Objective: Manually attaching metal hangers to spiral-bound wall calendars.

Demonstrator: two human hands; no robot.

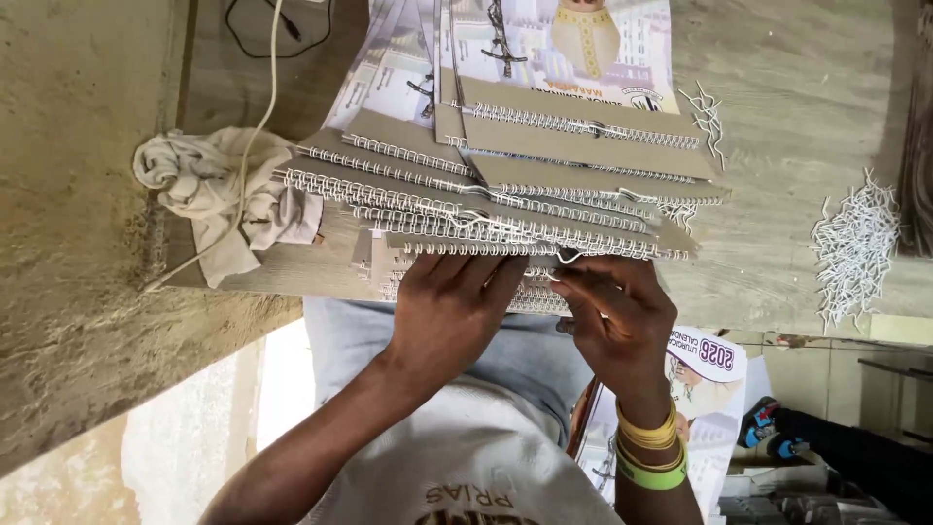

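Note:
A fanned stack of wire-bound calendars (505, 175) with grey card backs lies on a wooden table (797, 107). My left hand (449, 311) rests flat under the near edge of the stack, fingers on the lowest white wire binding (530, 250). My right hand (614, 326), with yellow and green bangles on the wrist, pinches a small white wire hanger (567, 259) at the middle of that binding. Printed calendar pages (583, 39) show at the far end of the stack.
A crumpled cream cloth (219, 194) and a white cable (255, 117) lie left of the stack. A heap of white wire hangers (855, 248) sits at the right, with a few more near the stack (708, 112). More printed calendars (709, 389) lie below by my right arm.

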